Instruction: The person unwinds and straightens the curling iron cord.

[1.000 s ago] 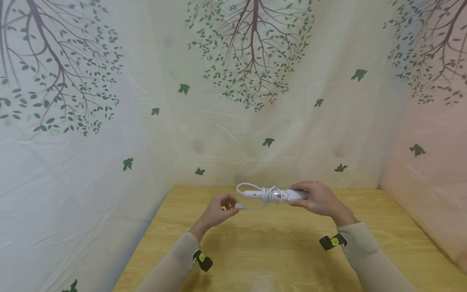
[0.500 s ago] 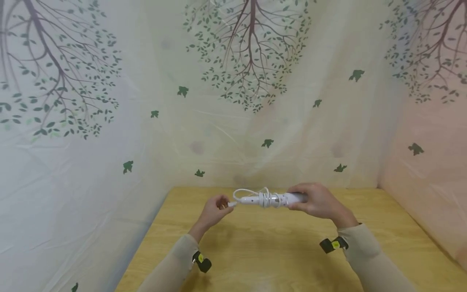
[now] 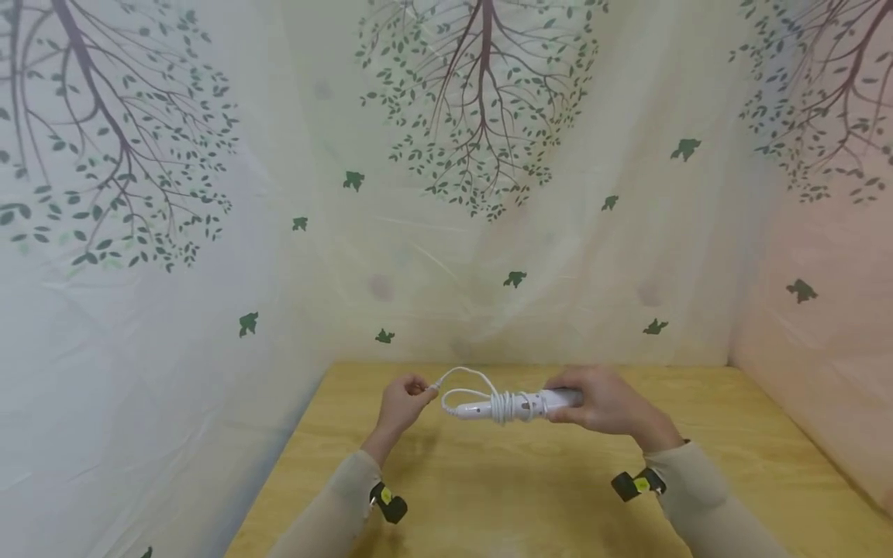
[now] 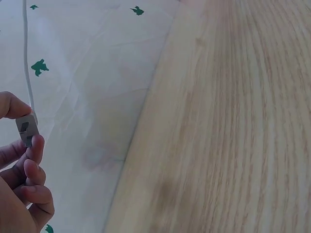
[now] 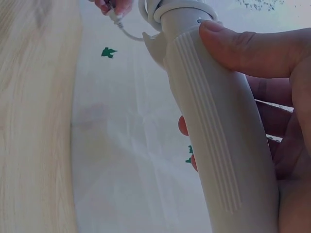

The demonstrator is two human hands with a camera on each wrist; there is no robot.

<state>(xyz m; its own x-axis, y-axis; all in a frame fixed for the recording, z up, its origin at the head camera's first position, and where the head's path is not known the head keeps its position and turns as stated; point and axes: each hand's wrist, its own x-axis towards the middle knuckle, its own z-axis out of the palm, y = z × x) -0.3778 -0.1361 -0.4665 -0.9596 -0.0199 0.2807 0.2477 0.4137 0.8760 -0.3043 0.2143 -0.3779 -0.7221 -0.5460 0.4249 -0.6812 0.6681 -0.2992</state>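
Note:
My right hand (image 3: 605,399) grips the wide end of a white hair straightener (image 3: 476,411) held level above the table. In the right wrist view its ribbed body (image 5: 204,121) lies between my thumb and fingers. A white cord (image 3: 501,407) is wound several times around its middle. With thumb and fingertips my left hand (image 3: 401,404) pinches the cord's plug (image 4: 27,130), off to the left of the straightener. A loose stretch of cord arcs from the plug back to the windings. The left wrist view shows the plug's end face toward the camera.
A wooden table (image 3: 474,480) lies beneath both hands. Pale curtains (image 3: 432,256) printed with trees and leaves hang behind it and at both sides. Each wrist carries a black camera on a strap.
My left hand has drawn the plug left and slightly up from the straightener, lengthening the free cord into an arc. The straightener sits a little lower in the head view, still in my right hand.

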